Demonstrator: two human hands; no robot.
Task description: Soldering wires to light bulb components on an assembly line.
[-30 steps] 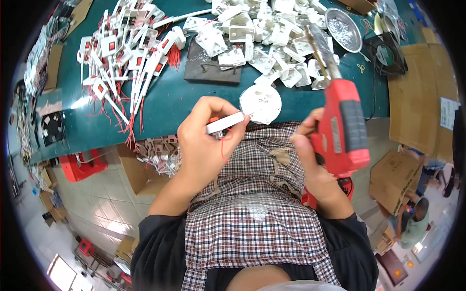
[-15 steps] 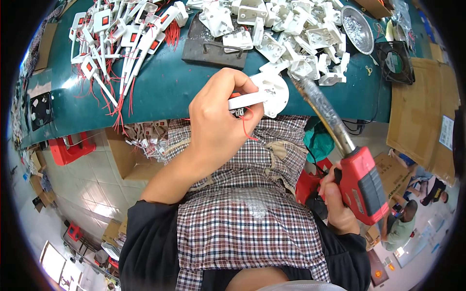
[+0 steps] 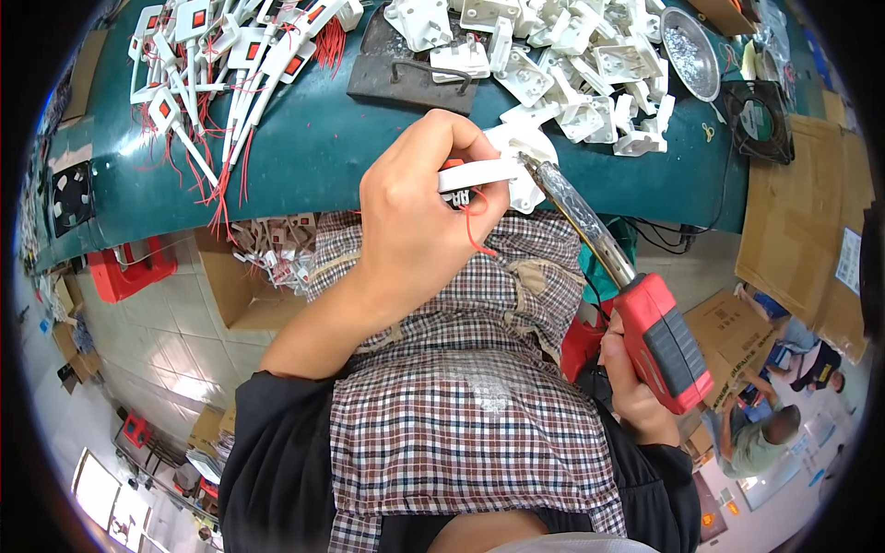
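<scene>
My left hand (image 3: 419,207) is closed around a white plastic housing (image 3: 477,175) with a dark part and a loose red wire (image 3: 472,230) hanging below it. A rounded white plate (image 3: 530,138) sits at the housing's far end. In my right hand (image 3: 636,387) is a soldering iron (image 3: 662,341) with a red and black grip and a long, stained metal barrel. Its tip reaches the plate beside the housing's end; whether it presses on the plastic is too small to tell. The left fingertips are partly hidden behind the housing.
White plastic brackets (image 3: 581,64) are heaped beyond my hands, beside a dark metal block (image 3: 396,97) with a handle. A metal dish (image 3: 693,69) and a black fan (image 3: 756,120) stand to the right. Switch pieces with red wires (image 3: 244,55) lie left. A person (image 3: 761,433) sits farther right.
My right hand has brought the soldering iron leftward, so its tip moved from near the bracket heap to the white plate. My left hand keeps its hold on the housing.
</scene>
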